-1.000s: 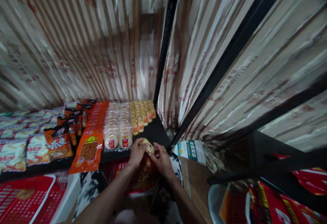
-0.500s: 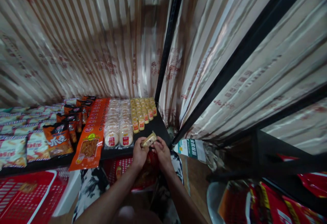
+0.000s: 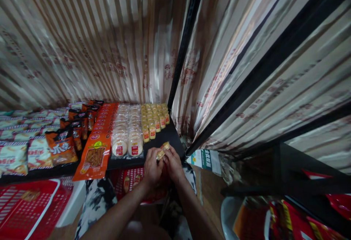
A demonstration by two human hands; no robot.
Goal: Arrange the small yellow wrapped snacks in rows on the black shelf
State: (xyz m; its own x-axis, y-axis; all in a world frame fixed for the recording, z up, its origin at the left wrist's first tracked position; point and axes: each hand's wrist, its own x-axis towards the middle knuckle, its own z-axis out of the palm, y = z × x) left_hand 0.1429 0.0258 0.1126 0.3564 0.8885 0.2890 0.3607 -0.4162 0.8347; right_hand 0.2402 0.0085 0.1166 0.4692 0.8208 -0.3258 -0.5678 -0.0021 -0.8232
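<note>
A small yellow wrapped snack point(image 3: 162, 151) is held between my two hands, just in front of the shelf's front edge. My left hand point(image 3: 152, 167) is closed around its near left side. On its right side my right hand point(image 3: 172, 162) grips with bent fingers, which cover part of it. Rows of similar yellow wrapped snacks point(image 3: 152, 132) stand on the black shelf point(image 3: 169, 137) beyond my hands. Left of those rows lie round white crackers in clear wrappers point(image 3: 127, 137). Under my hands is a red basket point(image 3: 131, 172) with a few yellow packets in it.
Further left on the shelf are a long orange strip of snack packs point(image 3: 94, 156), orange-black bags point(image 3: 60, 148) and white bags point(image 3: 13, 156). Another red basket point(image 3: 27, 210) sits lower left. A black post point(image 3: 183, 50) rises at the corner. Red packages point(image 3: 296, 221) lie lower right.
The wrapped snack has been turned more upright, and my hands have come closer together around it. The view has shifted slightly.
</note>
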